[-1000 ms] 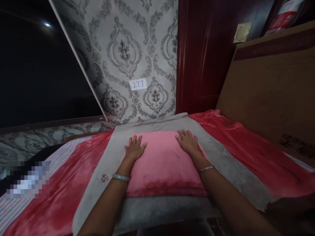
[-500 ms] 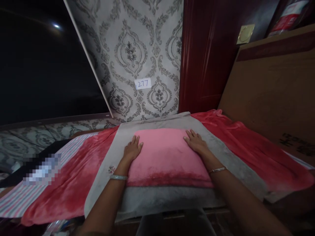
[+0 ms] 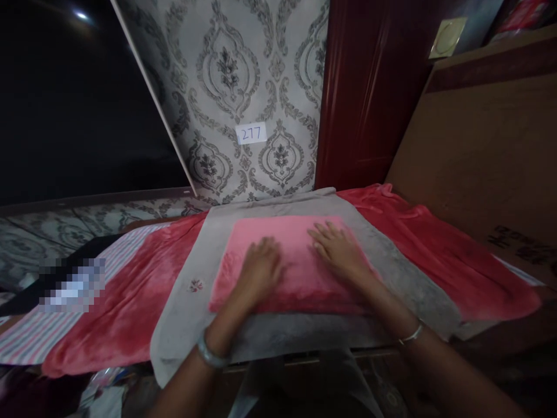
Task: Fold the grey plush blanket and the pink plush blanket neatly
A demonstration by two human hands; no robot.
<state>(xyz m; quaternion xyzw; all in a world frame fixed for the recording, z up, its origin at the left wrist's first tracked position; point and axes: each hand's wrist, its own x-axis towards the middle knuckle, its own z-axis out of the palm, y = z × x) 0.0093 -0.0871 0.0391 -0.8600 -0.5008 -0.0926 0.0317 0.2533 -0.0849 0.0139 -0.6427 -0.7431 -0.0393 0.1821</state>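
A folded pink plush blanket (image 3: 300, 278) lies in a neat rectangle in the middle of the surface. My left hand (image 3: 263, 264) rests on its left half, palm down and a little blurred, with the fingers stretched forward. On the right half lies my right hand (image 3: 335, 247), flat with its fingers spread. Under the pink bundle is a grey plush cloth (image 3: 187, 313) with a small flower motif at its left. Neither hand grips anything.
Red plush fabric (image 3: 126, 307) spreads out at the left, with more red fabric (image 3: 435, 255) at the right. A striped cloth (image 3: 30, 331) shows at far left. Behind stand a dark screen (image 3: 87, 116), a patterned wall (image 3: 261, 81) and a large cardboard box (image 3: 487, 151).
Both hands have moved from the side edges of the pink blanket onto its top, the left one shifting inward to the right. The blanket now looks flatter and wider.
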